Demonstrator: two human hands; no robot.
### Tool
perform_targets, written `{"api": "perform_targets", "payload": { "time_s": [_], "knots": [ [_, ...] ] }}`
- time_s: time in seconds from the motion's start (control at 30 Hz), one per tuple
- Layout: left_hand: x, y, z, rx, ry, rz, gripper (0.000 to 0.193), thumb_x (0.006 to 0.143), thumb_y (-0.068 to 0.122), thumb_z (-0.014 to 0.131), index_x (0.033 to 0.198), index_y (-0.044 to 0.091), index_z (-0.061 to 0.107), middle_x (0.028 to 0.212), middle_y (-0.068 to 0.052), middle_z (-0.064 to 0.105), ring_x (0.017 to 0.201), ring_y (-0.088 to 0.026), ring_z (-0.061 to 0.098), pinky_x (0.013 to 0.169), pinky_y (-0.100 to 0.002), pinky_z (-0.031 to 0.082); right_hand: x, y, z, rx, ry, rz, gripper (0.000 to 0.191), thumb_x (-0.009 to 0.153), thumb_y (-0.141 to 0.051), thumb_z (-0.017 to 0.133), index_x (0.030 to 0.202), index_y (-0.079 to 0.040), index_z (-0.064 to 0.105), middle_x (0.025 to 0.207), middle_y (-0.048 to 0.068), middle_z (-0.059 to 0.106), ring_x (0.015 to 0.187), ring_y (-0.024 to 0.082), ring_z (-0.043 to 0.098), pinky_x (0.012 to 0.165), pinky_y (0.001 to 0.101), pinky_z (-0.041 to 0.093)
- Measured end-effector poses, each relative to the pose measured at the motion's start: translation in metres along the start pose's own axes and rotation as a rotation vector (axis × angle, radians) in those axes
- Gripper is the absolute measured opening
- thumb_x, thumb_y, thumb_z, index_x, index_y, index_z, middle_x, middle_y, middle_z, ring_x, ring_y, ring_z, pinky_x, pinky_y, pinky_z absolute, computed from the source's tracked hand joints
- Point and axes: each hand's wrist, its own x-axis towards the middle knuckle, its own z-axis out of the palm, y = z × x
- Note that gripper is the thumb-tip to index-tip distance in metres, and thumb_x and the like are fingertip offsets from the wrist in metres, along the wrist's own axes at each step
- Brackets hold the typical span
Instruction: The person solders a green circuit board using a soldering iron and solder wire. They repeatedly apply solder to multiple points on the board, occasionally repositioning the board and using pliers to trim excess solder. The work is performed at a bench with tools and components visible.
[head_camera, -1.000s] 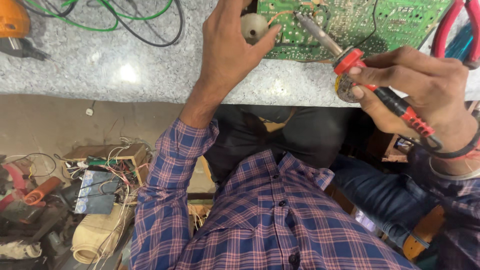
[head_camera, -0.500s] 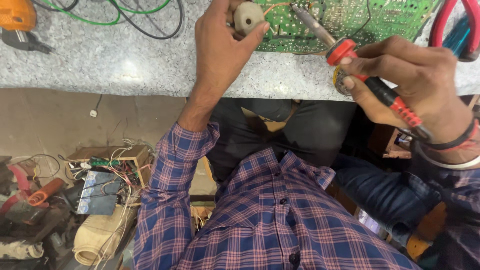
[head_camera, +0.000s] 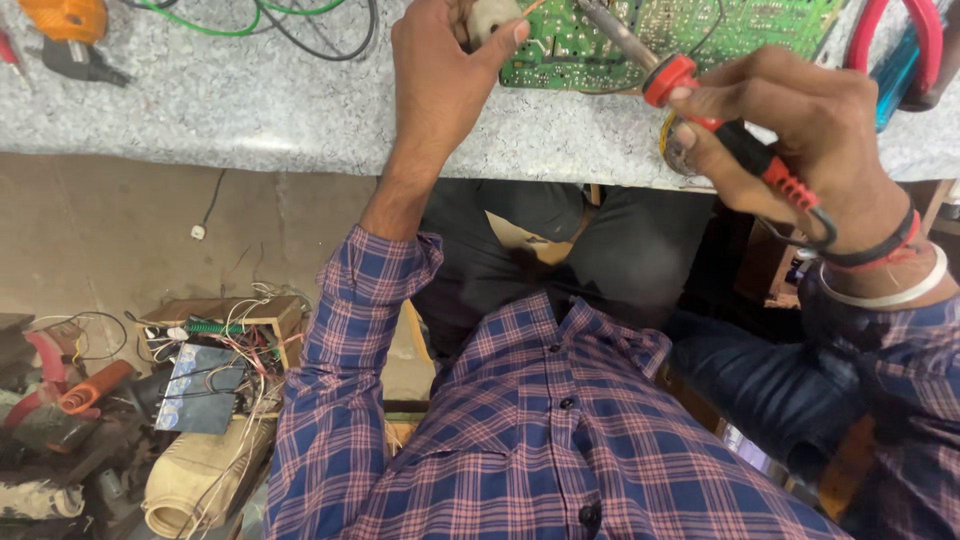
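hands at top of frame: left hand (head_camera: 440, 75) pinches a pale round part (head_camera: 492, 17); right hand (head_camera: 800, 120) clamps a soldering iron (head_camera: 700, 85) over the green circuit board (head_camera: 700, 25).

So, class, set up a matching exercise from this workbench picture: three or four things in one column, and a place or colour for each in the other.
Things:
1. soldering iron
2. circuit board
3. round off-white part
4. pliers

Descriptions:
A. green, flat on the bench
B. in the left hand
C. red handles, far right
D. in the right hand

Pairs: 1-D, 2-A, 3-B, 4-C
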Motion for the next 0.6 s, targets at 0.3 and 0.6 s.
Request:
{"api": "perform_targets", "payload": {
  "time_s": [0.3, 0.6],
  "knots": [
    [-0.022, 0.115, -0.076, -0.217, 0.077, -0.074, 0.030, 0.092, 0.007, 0.083, 0.117, 0.000, 0.068, 0.103, -0.007, 0.073, 0.091, -0.017, 0.072, 0.074, -0.031, 0.060, -0.041, 0.012, 0.003, 0.263, 0.302, 0.259, 0.018, 0.106, -0.005, 0.072, 0.121, 0.004, 0.069, 0.111, 0.017, 0.071, 0.098, 0.022, 0.072, 0.088, 0.0292, 0.056],
    [-0.184, 0.063, -0.341, 1.200, 0.076, -1.124, 0.035, 0.093, 0.000, 0.081, 0.124, 0.000, 0.065, 0.113, -0.010, 0.067, 0.099, -0.023, 0.068, 0.079, -0.034, 0.056, -0.141, 0.046, 0.003, 0.360, 0.593, 0.403, 0.031, 0.117, -0.020, 0.061, 0.140, 0.000, 0.054, 0.128, 0.016, 0.061, 0.102, 0.023, 0.064, 0.092, 0.0326, 0.053]
  ]
}}
